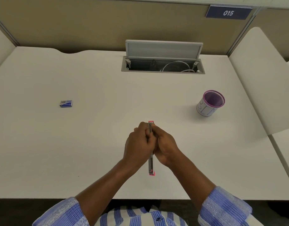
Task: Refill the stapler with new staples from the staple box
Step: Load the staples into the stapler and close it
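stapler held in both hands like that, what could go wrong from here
The stapler is pinched between the left hand and right hand, fingers near the metal track, so a snap shut might nip them. The staple box lies far left, apart; reaching for it leaves a one-handed hold that could slip.

One head-worn camera looks steeply down and forward over the desk (91, 144), close above it.

Your stapler (150, 167): silver metal, pink ends. Staple box (66, 103): blue, with white print. Worktop (91, 136): plain off-white. Pen cup (209, 103): purple mesh, white wrap with blue scrawl. Your sleeves (225, 207): blue-and-white stripes. Sign (228, 13): navy, white "015".
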Tool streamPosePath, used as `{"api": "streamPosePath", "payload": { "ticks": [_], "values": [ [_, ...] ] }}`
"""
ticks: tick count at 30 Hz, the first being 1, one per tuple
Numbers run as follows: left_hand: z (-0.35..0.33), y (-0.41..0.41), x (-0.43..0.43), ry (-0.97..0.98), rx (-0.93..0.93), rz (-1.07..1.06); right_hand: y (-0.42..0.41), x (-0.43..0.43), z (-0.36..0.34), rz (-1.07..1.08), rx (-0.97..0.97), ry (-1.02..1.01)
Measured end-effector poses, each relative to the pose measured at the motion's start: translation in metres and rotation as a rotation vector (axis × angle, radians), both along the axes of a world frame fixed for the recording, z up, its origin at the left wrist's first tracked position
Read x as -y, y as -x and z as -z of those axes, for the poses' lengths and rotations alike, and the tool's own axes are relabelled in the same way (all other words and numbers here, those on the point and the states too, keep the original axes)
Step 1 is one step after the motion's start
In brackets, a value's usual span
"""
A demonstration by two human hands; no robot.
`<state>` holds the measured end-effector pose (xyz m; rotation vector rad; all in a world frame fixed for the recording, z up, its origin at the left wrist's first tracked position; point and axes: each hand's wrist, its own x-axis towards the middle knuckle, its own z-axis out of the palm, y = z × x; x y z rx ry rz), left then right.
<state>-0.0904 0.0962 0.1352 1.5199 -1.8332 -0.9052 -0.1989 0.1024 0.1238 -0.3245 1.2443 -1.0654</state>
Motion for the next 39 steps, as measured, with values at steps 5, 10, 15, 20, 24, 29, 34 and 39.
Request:
{"api": "streamPosePath", "payload": {
  "ticks": [5, 10, 15, 20, 24, 29, 34, 39],
  "values": [
    [-0.002, -0.006, -0.003, 0.010, 0.006, 0.070, -0.002, 0.001, -0.003, 0.023, 0.008, 0.004],
    [-0.011, -0.023, 0.012, -0.104, 0.221, 0.359, -0.002, 0.007, 0.000, 0.050, -0.034, -0.059],
    [-0.021, -0.029, 0.015, 0.036, 0.319, 0.421, -0.013, 0.014, -0.003, 0.072, -0.052, -0.126],
    [-0.028, -0.033, 0.007, 0.160, 0.371, 0.473, -0.015, 0.014, -0.013, 0.104, 0.021, -0.113],
    [-0.035, -0.035, 0.001, 0.134, 0.402, 0.478, -0.018, 0.011, -0.014, 0.067, -0.017, -0.079],
    [-0.049, -0.044, 0.017, -0.422, -0.141, 0.140, -0.021, 0.015, -0.016, 0.055, -0.038, -0.032],
    [-0.060, -0.054, 0.040, -0.596, -0.333, -0.015, -0.025, 0.012, -0.021, 0.045, -0.009, 0.001],
    [-0.054, -0.057, 0.043, -0.503, -0.356, -0.040, -0.027, 0.010, -0.020, 0.013, -0.043, -0.039]
  ]
}}
